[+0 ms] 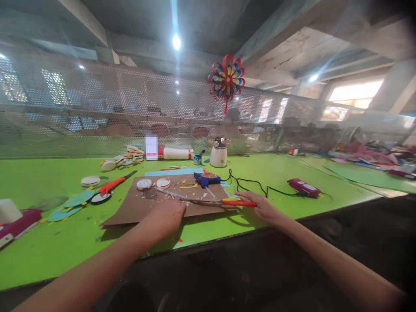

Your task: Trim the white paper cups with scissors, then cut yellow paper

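Observation:
My right hand is closed around the red and yellow handles of a pair of scissors. Their long grey blades reach left over the brown board, toward my left hand. My left hand is closed above the board's front edge, its fingertips on a thin whitish strip; part of its grip is hidden. Two white round pieces, one of them a disc with a printed top, rest on the board among small paper scraps. Behind my hands lies a blue glue gun with a black cord.
Orange-handled scissors and light-blue paper pieces lie left. At the back stand a pale bottle and a small blue jar. A maroon power strip sits right. A paper flower is on the mesh partition.

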Action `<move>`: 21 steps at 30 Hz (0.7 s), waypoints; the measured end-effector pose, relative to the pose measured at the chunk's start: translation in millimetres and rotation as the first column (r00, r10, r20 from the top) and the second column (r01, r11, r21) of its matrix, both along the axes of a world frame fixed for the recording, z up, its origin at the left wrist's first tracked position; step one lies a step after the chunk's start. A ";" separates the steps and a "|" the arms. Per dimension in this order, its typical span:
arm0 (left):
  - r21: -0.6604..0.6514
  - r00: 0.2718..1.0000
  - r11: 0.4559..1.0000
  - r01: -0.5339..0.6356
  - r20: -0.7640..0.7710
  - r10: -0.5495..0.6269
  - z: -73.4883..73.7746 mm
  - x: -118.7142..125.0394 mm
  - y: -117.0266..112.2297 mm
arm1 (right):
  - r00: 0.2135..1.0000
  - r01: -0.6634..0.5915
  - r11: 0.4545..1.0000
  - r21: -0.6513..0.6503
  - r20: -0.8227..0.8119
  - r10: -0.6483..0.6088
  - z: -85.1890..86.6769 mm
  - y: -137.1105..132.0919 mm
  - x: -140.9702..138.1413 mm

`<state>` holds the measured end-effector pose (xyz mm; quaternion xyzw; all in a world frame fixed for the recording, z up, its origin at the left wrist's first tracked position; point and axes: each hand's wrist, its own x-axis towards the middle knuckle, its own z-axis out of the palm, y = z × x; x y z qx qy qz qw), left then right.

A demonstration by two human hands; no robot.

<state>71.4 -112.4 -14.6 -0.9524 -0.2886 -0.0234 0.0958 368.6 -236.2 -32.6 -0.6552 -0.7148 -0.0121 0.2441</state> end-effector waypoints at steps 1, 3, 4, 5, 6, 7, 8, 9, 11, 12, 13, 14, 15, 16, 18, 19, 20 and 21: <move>-0.004 1.000 1.000 -0.009 -0.012 0.009 0.5 1.9 -1.2 | 0.999 0.021 0.999 0.031 -0.034 -0.020 -1.3 -0.4 2.4; -0.008 0.998 0.999 -0.038 -0.046 0.038 2.7 4.1 -4.0 | 0.993 0.076 0.993 0.085 -0.096 -0.067 -4.6 -2.9 7.0; -0.008 0.997 0.999 -0.048 -0.057 0.048 4.0 4.7 -5.4 | 0.988 0.107 0.988 0.109 -0.123 -0.093 -6.5 -5.5 9.5; -0.009 0.996 0.998 -0.057 -0.063 0.056 5.3 5.1 -6.6 | 0.982 0.139 0.982 0.131 -0.148 -0.119 -8.3 -9.2 12.1; -0.008 0.996 0.998 -0.066 -0.066 0.065 6.4 5.4 -7.3 | 0.975 0.171 0.974 0.150 -0.171 -0.145 -9.8 -13.9 15.0; -0.006 0.995 0.997 -0.074 -0.067 0.073 7.3 5.6 -7.6 | 0.966 0.203 0.965 0.165 -0.194 -0.170 -10.8 -19.6 18.0; -0.004 0.995 0.997 -0.080 -0.064 0.079 8.3 5.7 -7.2 | 0.957 0.232 0.957 0.176 -0.215 -0.193 -11.3 -26.0 21.1; -0.003 0.995 0.997 -0.081 -0.060 0.081 9.5 5.7 -6.1 | 0.948 0.260 0.948 0.185 -0.235 -0.214 -11.1 -32.9 24.2; -0.001 0.996 0.997 -0.079 -0.050 0.079 14.0 5.6 -1.4 | 0.932 0.301 0.934 0.193 -0.265 -0.245 -8.4 -46.8 30.0; -0.002 0.996 0.997 -0.076 -0.044 0.076 17.6 5.5 2.1 | 0.927 0.314 0.930 0.193 -0.276 -0.256 -6.0 -53.2 32.2; -0.001 0.996 0.997 -0.081 -0.040 0.081 22.4 5.2 6.3 | 0.923 0.322 0.927 0.193 -0.283 -0.262 -3.2 -58.9 33.8; 0.001 0.995 0.996 -0.091 -0.034 0.091 27.9 5.0 11.0 | 0.920 0.327 0.925 0.194 -0.288 -0.265 -0.2 -63.7 34.9; 0.014 0.994 0.995 -0.104 -0.019 0.104 34.1 4.7 16.2 | 0.919 0.329 0.923 0.197 -0.290 -0.266 2.7 -67.5 35.3; 0.018 0.993 0.993 -0.114 -0.010 0.114 40.4 4.5 21.6 | 0.919 0.331 0.921 0.203 -0.290 -0.266 5.3 -70.3 35.3; 0.017 0.990 0.990 -0.138 0.004 0.138 51.5 3.8 31.9 | 0.920 0.335 0.916 0.223 -0.289 -0.266 8.9 -73.5 34.7; 0.009 0.989 0.989 -0.148 0.015 0.147 55.5 3.2 36.4 | 0.919 0.339 0.911 0.236 -0.290 -0.267 9.8 -74.4 34.6; -0.007 0.988 0.988 -0.152 0.025 0.152 58.3 2.6 40.3 | 0.918 0.344 0.905 0.249 -0.292 -0.269 10.2 -75.1 34.7; -0.023 0.985 0.986 -0.167 0.038 0.168 59.8 1.7 43.5 | 0.917 0.350 0.899 0.263 -0.295 -0.270 10.0 -75.6 35.2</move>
